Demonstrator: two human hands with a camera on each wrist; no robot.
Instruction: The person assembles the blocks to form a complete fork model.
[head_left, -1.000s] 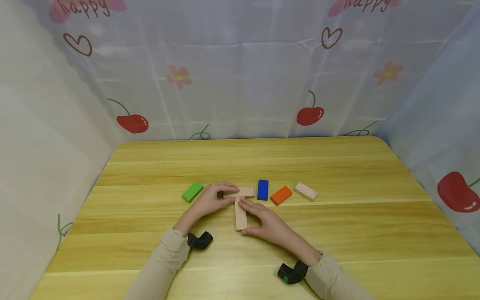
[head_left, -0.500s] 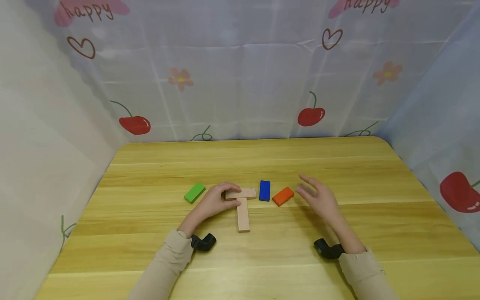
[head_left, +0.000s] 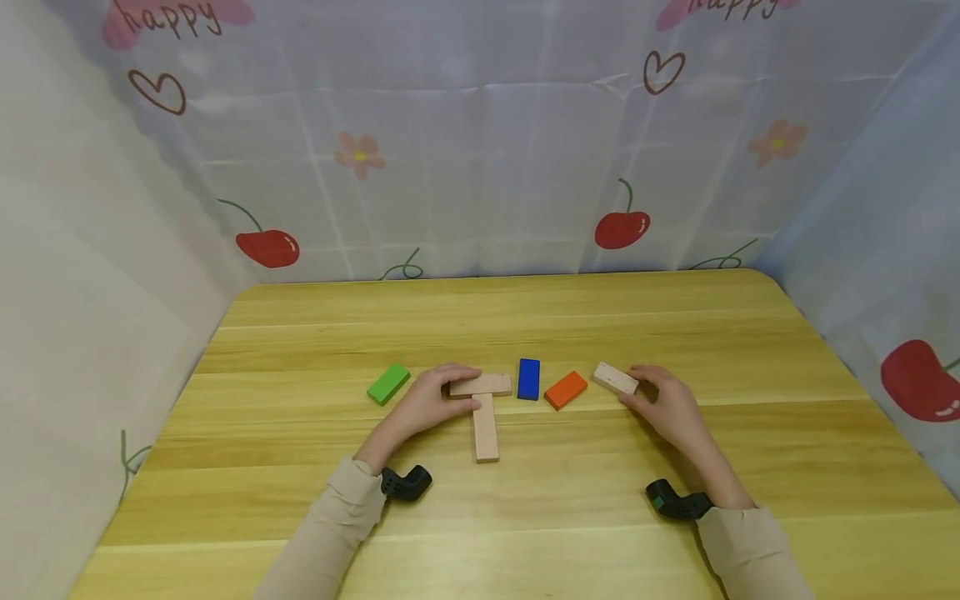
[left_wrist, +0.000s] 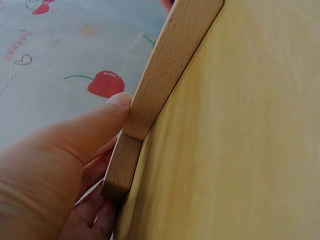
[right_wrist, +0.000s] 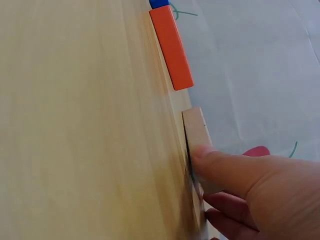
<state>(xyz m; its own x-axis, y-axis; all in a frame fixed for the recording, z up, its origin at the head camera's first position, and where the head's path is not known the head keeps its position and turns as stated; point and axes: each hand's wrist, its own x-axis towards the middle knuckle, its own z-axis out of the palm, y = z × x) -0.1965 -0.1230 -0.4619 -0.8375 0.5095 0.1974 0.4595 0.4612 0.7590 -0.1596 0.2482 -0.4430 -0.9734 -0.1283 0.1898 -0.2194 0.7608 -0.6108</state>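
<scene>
Two plain wooden blocks lie in a T at mid-table: a crosspiece block [head_left: 492, 385] and a stem block [head_left: 486, 433] meeting its near side. My left hand [head_left: 427, 400] holds the crosspiece's left part, fingers on its far side and thumb at the top of the stem. In the left wrist view the thumb [left_wrist: 112, 107] touches the stem near the joint. Further right, my right hand [head_left: 672, 410] pinches the right end of a third plain wooden block [head_left: 613, 377]. The right wrist view shows this block [right_wrist: 196, 124] tilted, with a dark gap along its underside.
An orange block [head_left: 566, 390] lies left of the third wooden block, and a blue block [head_left: 528, 379] stands between it and the T. Beyond my left hand is a green block [head_left: 388, 384]. A printed curtain [head_left: 480, 183] hangs behind the wooden table [head_left: 480, 325].
My right hand has let go of the stem block, moved right past the orange block, and taken hold of the third wooden block. My left hand stays at the T.
</scene>
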